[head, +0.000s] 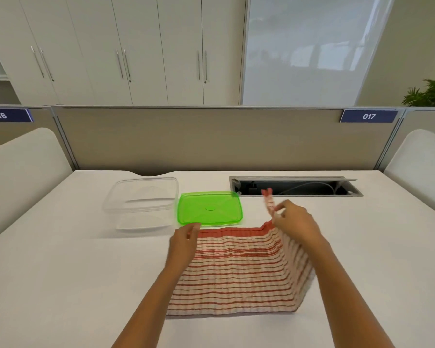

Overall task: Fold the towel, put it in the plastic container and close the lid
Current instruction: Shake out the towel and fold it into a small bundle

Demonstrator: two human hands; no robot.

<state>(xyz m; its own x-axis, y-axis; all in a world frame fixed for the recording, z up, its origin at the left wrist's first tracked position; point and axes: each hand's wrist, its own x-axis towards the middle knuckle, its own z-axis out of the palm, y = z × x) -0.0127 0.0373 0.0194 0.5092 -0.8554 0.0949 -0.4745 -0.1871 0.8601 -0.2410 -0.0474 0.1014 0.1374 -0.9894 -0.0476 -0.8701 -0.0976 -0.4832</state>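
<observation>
Currently right hand [295, 222] pinches the striped towel [236, 270] corner, raised at 1 o'clock; left hand [183, 241] grips its 10 o'clock corner. Green lid [209, 209] lies off, beside the clear container [142, 203] at 11 o'clock.

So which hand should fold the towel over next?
Probably the right hand: its fingers already pinch the towel's lifted corner. The left hand only holds the other edge on the table.

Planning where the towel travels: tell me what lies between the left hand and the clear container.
In the head view, only bare white table separates the left hand from the clear plastic container. The green lid sits off to the container's right, outside that stretch.
</observation>
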